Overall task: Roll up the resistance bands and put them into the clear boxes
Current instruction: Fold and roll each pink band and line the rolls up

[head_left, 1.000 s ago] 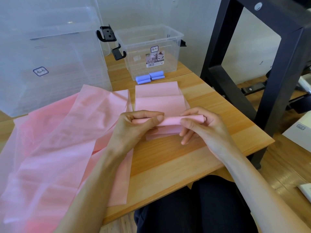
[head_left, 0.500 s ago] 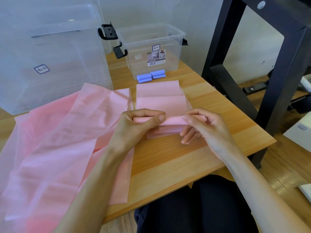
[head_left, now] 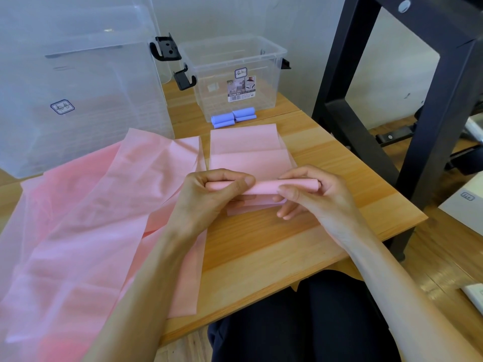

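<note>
Since a second ago your hands have barely shifted: the rolled end of the pink band looks about as thick as it did, and both hands keep the same grip on it.

Nearest you, your dark-trousered lap sits under the near edge of the wooden table, a pale, straight-grained plank top. Your left hand curls over the left end of the roll, thumb laid along its near side and fingers wrapped over the top. Your right hand pinches the right end between thumb and forefinger, while the lower fingers hang loosely spread above the table. The roll is a slim, smooth matte cylinder held just above the flat, folded layers of the same band, which stretch away from you as a neat rectangle with crisp fold lines.

To the left, loose pink bands lie in a thin, slightly translucent, creased heap that drapes over the table's near-left edge.

Farther off, small blue rolls show through the front wall of the small clear box, a lidless ribbed plastic tub with black latches and a printed label. At far left stands a large clear box, frosted-looking. A black metal frame rises at right.
</note>
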Action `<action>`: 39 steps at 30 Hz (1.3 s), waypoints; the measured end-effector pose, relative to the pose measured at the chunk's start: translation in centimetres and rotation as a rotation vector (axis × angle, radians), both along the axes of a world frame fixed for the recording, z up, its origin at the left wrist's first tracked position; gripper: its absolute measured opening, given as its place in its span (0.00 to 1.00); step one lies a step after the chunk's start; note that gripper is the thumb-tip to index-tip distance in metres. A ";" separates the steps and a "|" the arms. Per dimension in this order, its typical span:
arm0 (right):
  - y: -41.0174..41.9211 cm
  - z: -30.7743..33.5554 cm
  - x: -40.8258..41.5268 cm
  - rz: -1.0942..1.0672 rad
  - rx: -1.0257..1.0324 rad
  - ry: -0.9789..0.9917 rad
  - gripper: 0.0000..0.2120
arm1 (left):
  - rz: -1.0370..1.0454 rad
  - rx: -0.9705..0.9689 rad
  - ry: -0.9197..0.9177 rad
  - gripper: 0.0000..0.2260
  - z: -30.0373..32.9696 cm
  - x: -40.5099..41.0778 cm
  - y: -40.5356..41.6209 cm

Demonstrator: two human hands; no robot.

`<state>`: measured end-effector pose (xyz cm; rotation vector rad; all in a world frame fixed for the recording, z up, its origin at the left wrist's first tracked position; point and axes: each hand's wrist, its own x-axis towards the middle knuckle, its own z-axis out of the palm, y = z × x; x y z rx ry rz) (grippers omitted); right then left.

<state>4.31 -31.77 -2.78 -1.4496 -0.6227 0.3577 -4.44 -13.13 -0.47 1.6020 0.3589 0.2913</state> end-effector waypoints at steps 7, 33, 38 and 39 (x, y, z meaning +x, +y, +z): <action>0.0 0.0 0.0 -0.034 0.030 0.028 0.11 | -0.046 0.012 -0.018 0.08 0.0 -0.1 0.0; -0.1 0.0 0.0 -0.027 -0.007 0.013 0.10 | -0.058 -0.039 -0.019 0.10 0.2 -0.2 -0.2; 0.0 0.0 0.0 -0.006 0.004 0.003 0.13 | -0.044 -0.038 -0.021 0.09 0.2 -0.2 -0.1; 0.0 0.0 -0.1 -0.003 0.005 -0.003 0.14 | -0.045 -0.042 -0.017 0.10 0.2 -0.2 -0.1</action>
